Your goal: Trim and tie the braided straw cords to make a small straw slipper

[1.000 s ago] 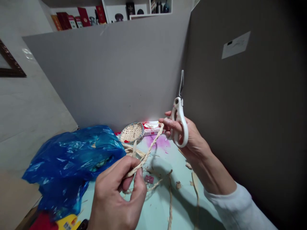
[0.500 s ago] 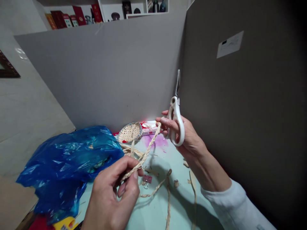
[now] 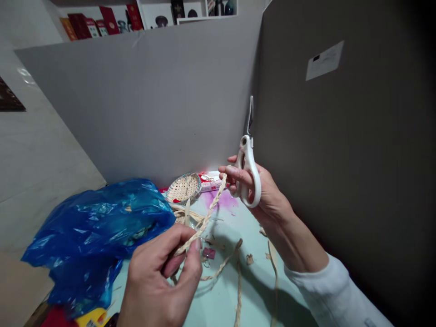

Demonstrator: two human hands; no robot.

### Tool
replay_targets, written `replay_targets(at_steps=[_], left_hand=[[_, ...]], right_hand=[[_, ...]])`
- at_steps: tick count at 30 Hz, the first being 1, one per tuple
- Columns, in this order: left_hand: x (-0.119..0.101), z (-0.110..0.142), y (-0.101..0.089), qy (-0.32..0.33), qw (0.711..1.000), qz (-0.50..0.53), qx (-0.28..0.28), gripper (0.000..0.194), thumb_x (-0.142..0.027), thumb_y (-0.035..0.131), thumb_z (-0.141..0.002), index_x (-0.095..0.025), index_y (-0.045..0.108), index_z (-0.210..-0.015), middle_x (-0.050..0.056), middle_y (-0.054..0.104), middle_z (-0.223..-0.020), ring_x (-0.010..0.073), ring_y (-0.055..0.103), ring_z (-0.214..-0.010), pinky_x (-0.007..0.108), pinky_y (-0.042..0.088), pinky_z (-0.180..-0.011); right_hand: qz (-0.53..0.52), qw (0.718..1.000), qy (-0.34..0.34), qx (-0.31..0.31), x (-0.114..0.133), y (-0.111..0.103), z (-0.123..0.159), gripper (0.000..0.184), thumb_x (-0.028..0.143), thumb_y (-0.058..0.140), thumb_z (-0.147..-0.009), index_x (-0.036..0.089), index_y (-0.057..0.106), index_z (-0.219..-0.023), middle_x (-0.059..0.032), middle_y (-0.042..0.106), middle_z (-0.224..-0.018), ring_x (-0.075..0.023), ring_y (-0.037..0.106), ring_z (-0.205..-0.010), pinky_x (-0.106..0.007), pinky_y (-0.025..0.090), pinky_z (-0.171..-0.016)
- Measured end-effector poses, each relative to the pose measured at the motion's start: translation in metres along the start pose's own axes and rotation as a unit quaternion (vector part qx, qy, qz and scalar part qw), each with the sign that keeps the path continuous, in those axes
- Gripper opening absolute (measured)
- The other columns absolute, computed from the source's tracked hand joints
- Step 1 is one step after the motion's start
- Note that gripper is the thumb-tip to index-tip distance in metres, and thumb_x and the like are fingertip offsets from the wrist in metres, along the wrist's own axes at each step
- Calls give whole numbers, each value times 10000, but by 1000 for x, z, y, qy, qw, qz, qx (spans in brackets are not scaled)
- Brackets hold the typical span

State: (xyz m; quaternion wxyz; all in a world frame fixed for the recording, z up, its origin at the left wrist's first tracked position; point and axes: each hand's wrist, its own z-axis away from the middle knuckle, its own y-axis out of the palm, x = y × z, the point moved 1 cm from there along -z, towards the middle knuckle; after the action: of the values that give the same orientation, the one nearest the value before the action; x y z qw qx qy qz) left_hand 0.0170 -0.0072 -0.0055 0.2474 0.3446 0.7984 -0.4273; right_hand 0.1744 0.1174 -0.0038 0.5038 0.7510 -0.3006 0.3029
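A braided straw cord (image 3: 211, 207) runs slantwise between my two hands above the table. Low in the middle, my left hand (image 3: 163, 274) pinches it between thumb and forefinger. My right hand (image 3: 260, 188), higher and to the right, grips the cord's upper end at its fingertips. White-handled scissors (image 3: 250, 168) hang on that same hand, with their blades pointing up. More of the braid (image 3: 239, 284) lies on the table below, one stretch looping towards the left hand. Just beyond the left thumb is a dark pink binder clip (image 3: 209, 253).
At the left a blue plastic bag (image 3: 102, 218) lies crumpled. A small woven basket (image 3: 184, 187) leans at the back beside straw strips (image 3: 190, 213). Grey panels (image 3: 153, 104) wall off the table's back and right side. Straw scraps (image 3: 250, 259) lie on the pale green tabletop (image 3: 218, 309).
Both hands keep their hold with almost no movement. My left thumb has shifted slightly along the cord. The whole view has moved a little.
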Motion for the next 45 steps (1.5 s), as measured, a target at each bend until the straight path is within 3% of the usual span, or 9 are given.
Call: replay_targets(at_steps=[4, 9, 16, 20, 23, 30, 36, 39, 45], left_hand=[[6, 4, 5, 38, 999, -15, -20, 175, -214, 529, -863, -202, 601, -705, -44, 528, -604, 90, 475, -506, 175, 378, -475], [3, 3, 2, 64, 995, -81, -14, 149, -204, 525, -844, -197, 591, -711, -32, 499, -577, 107, 427, -481, 226, 349, -471], [-5, -1, 0, -94, 992, 78, 22, 166, -314, 595, -814, -210, 694, -730, 7, 615, -647, 128, 526, -560, 198, 393, -490], [-3, -5, -4, -222, 940, 224, 130, 226, -401, 667, -795, -185, 728, -769, -33, 482, -477, 69, 339, -425, 181, 261, -404], [-3, -6, -9, -285, 881, 338, 169, 251, -402, 645, -835, -164, 718, -800, -28, 528, -480, 38, 278, -384, 164, 270, -376], [5, -14, -15, -234, 858, 436, 140, 279, -364, 555, -923, -144, 675, -800, 7, 606, -519, 56, 378, -383, 166, 370, -377], [3, -19, -20, -209, 874, 429, 89, 256, -346, 520, -942, -146, 604, -806, 56, 689, -641, 61, 414, -412, 189, 385, -427], [4, -21, -21, -187, 883, 428, 39, 257, -355, 519, -944, -147, 597, -814, 64, 706, -688, 57, 406, -408, 196, 385, -427], [10, -19, -25, -115, 902, 414, -31, 206, -316, 528, -932, -153, 644, -883, 51, 701, -724, 71, 449, -437, 211, 374, -448]], right_hand=[[3, 1000, -3, -2, -1, 1, 0, 375, 206, 852, -682, 164, 612, -968, -49, 748, -805, -103, 607, -618, -194, 477, -520], [-1, 1000, -12, -12, 1, 1, 0, 355, 182, 837, -693, 157, 609, -964, -49, 751, -802, -103, 616, -614, -201, 501, -530], [15, 999, -8, -41, 0, -3, -3, 387, 202, 851, -643, 169, 598, -934, -42, 744, -788, -137, 640, -648, -235, 522, -526], [72, 997, 0, -41, -7, -7, -6, 415, 276, 847, -650, 179, 586, -958, -29, 731, -791, -120, 624, -617, -229, 496, -516], [139, 990, 9, -21, -13, -9, -7, 398, 357, 835, -671, 181, 598, -938, -15, 712, -770, -113, 628, -603, -220, 473, -518], [277, 960, 24, 32, -19, -16, -13, 359, 307, 870, -628, 161, 674, -890, 15, 641, -594, -125, 548, -504, -233, 376, -457], [495, 860, -112, 47, -6, -21, -9, 383, 305, 754, -755, 214, 636, -1108, -33, 684, -875, -211, 620, -789, -305, 474, -673], [542, 811, -195, 102, 8, -10, 6, 359, 231, 672, -807, 229, 598, -1158, -21, 685, -846, -192, 626, -755, -295, 483, -691], [596, 668, -375, 242, 12, 6, 23, 680, 25, 477, -614, 195, 548, -1268, -47, 667, -860, -178, 592, -679, -293, 478, -617]])
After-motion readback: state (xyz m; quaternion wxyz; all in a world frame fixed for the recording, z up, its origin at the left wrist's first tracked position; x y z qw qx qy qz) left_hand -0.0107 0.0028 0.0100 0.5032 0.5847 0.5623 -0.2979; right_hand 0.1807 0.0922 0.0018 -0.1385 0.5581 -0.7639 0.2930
